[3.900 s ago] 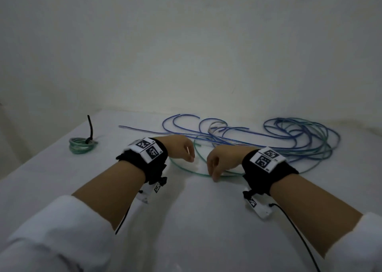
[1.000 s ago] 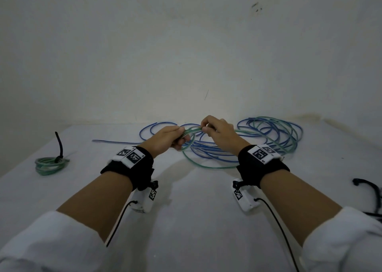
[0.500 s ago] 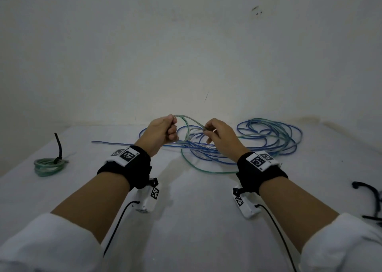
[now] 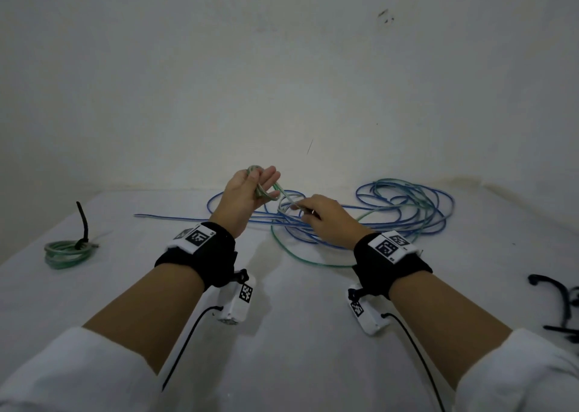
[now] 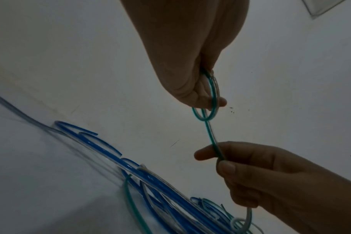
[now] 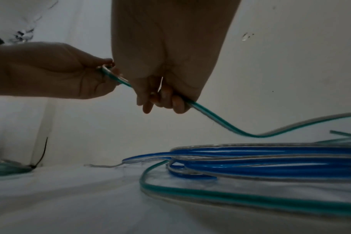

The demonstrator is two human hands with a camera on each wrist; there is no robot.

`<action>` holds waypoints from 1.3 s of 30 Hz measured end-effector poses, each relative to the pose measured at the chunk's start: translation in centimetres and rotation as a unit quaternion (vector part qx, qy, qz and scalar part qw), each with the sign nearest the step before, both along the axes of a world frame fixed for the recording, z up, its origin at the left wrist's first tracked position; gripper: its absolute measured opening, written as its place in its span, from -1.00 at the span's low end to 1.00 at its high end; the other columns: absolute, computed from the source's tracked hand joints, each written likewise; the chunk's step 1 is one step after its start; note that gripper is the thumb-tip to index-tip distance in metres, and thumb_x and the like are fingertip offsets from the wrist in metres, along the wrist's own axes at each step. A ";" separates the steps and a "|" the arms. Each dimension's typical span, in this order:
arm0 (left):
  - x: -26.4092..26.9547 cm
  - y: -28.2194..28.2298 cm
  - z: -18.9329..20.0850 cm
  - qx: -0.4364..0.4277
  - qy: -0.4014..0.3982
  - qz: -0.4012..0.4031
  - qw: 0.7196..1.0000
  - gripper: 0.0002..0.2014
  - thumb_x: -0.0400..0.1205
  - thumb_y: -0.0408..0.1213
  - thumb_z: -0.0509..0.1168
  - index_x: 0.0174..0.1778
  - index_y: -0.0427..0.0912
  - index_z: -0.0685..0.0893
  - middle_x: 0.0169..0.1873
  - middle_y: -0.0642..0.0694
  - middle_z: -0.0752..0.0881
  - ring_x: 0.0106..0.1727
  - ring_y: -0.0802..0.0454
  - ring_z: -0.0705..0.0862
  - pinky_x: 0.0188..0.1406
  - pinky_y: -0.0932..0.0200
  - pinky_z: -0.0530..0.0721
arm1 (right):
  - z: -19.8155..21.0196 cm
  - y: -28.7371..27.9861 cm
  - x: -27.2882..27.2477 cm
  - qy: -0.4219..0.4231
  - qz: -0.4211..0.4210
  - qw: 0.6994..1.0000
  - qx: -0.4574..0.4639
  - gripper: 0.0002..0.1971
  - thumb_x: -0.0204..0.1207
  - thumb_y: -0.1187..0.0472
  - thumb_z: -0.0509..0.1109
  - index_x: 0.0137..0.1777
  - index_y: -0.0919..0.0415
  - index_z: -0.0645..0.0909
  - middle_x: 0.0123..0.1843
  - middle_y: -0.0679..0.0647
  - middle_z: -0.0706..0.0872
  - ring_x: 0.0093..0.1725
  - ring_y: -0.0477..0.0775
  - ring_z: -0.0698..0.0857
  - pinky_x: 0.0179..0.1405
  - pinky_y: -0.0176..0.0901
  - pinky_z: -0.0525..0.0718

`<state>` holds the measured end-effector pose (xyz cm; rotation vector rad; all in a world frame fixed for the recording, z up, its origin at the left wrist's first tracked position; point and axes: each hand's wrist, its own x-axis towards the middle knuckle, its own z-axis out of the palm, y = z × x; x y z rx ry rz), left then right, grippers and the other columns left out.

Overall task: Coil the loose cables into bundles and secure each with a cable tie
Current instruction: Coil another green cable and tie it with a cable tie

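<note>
A green cable lies looped on the white table and rises to both hands. My left hand is raised above the table and holds a small coil of it between thumb and fingers. Just to the right and lower, my right hand pinches the same green cable where it leaves the coil. Loose blue cables lie tangled under and behind the hands. At the far left sits a finished green bundle with a black cable tie sticking up from it.
Black cable ties lie at the right edge of the table. A white wall rises close behind the cables. A single blue cable runs out to the left of the pile.
My left hand has risen and turned palm-up with a small green loop now round its fingers. My right hand has dropped lower and slid along the cable.
</note>
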<state>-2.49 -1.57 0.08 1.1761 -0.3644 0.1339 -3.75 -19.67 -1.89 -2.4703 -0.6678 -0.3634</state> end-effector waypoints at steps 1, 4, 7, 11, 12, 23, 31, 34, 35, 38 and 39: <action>0.2 0.0 0.0 -0.011 0.001 0.026 1.000 -0.81 0.76 -0.27 -0.01 0.11 -0.32 0.39 0.30 -0.29 0.55 0.28 -0.09 0.61 -0.03 0.19 0.75 | -0.1 -0.1 0.0 0.012 -0.015 1.000 0.019 -0.83 0.60 0.42 0.21 0.12 0.43 0.56 -0.18 0.08 0.52 -0.27 0.03 0.53 -0.25 -0.30 0.44; 0.6 -0.1 0.1 -0.018 -0.003 0.078 0.997 -0.88 0.75 -0.31 0.00 0.02 -0.26 0.40 0.23 -0.26 0.55 0.22 -0.05 0.60 0.07 0.14 0.69 | -0.5 -0.4 0.3 0.033 -0.028 0.997 0.067 -0.87 0.60 0.42 0.20 0.04 0.30 0.55 -0.04 0.19 0.57 -0.31 0.06 0.62 -0.27 -0.27 0.56; 0.5 -0.5 -0.4 0.107 -0.068 0.113 0.986 -0.91 0.74 -0.34 0.06 -0.07 -0.16 0.42 0.17 -0.17 0.59 0.18 0.01 0.60 0.16 0.08 0.62 | -0.6 -0.3 0.8 -0.031 -0.023 0.999 -0.008 -0.85 0.56 0.38 0.29 -0.02 0.25 0.71 -0.02 0.19 0.67 -0.06 0.12 0.60 0.00 -0.17 0.47; 0.5 -0.1 -1.8 0.358 -0.179 0.124 0.908 -0.90 0.74 -0.34 0.01 0.04 -0.29 0.39 0.18 -0.06 0.64 0.18 0.14 0.62 0.16 0.24 0.55 | -0.1 -0.2 0.3 -0.095 -0.024 0.994 -0.038 -0.83 0.55 0.27 0.36 0.04 0.16 0.76 -0.06 0.05 0.78 -0.10 0.14 0.52 -0.04 -0.01 0.50; 0.5 0.2 -2.1 0.397 -0.189 0.122 0.890 -0.89 0.74 -0.32 0.00 0.02 -0.28 0.38 0.15 -0.06 0.67 0.16 0.13 0.65 0.15 0.23 0.56 | 0.2 -0.4 0.1 -0.093 -0.026 0.995 -0.023 -0.83 0.55 0.27 0.36 0.05 0.18 0.76 -0.07 0.07 0.79 -0.10 0.13 0.54 -0.05 -0.01 0.53; 0.5 0.6 -1.9 0.528 -0.199 0.105 0.819 -0.85 0.72 -0.36 -0.01 -0.11 -0.31 0.39 -0.26 -0.16 0.73 -0.22 -0.04 0.73 -0.15 0.09 0.61 | 1.1 -0.4 -0.3 -0.136 -0.034 0.970 -0.197 -0.86 0.56 0.27 0.29 0.10 0.19 0.53 0.01 0.10 0.67 0.03 0.17 0.49 -0.10 0.00 0.51; -0.5 0.2 -1.7 0.541 -0.211 0.044 0.813 -0.87 0.73 -0.36 0.01 -0.09 -0.30 0.41 -0.38 0.01 0.72 -0.33 0.07 0.62 -0.19 0.21 0.53 | 1.7 0.1 0.1 -0.195 -0.027 0.967 -0.164 -0.90 0.51 0.28 0.36 -0.11 0.18 0.71 -0.14 0.13 0.71 -0.19 0.24 0.62 -0.24 -0.02 0.47; -0.1 0.5 -1.6 0.479 -0.169 0.029 0.861 -0.84 0.74 -0.36 0.00 -0.08 -0.36 0.41 -0.45 0.00 0.67 -0.43 0.09 0.60 -0.15 0.02 0.58 | 1.6 -0.3 -0.1 -0.164 -0.086 0.969 -0.163 -0.79 0.64 0.06 0.23 -0.01 0.14 0.64 -0.09 0.06 0.70 -0.11 0.17 0.61 -0.21 -0.05 0.44; -0.1 0.5 -1.4 0.476 -0.164 0.023 0.864 -0.82 0.73 -0.36 0.01 -0.06 -0.40 0.43 -0.45 0.00 0.67 -0.42 0.11 0.61 -0.14 0.03 0.58 | 1.4 -0.4 -0.1 -0.151 -0.092 0.972 -0.157 -0.78 0.65 0.05 0.21 -0.01 0.14 0.63 -0.10 0.07 0.69 -0.11 0.17 0.61 -0.24 -0.06 0.45; -0.3 0.2 -1.2 0.481 -0.174 -0.011 0.859 -0.82 0.73 -0.37 0.03 -0.05 -0.38 0.48 -0.35 -0.05 0.71 -0.26 0.11 0.65 -0.06 0.20 0.58 | 1.2 0.0 0.1 -0.112 -0.058 0.981 -0.148 -0.78 0.64 0.09 0.23 -0.02 0.17 0.65 -0.12 0.13 0.65 -0.12 0.23 0.59 -0.22 -0.03 0.47; -0.2 0.2 -1.3 0.484 -0.178 -0.022 0.857 -0.83 0.73 -0.38 0.03 -0.07 -0.31 0.50 -0.32 -0.05 0.72 -0.22 0.12 0.66 -0.05 0.29 0.58 | 1.3 0.2 0.0 -0.094 -0.038 0.983 -0.152 -0.78 0.64 0.11 0.23 -0.04 0.20 0.66 -0.13 0.15 0.65 -0.13 0.24 0.59 -0.17 -0.04 0.45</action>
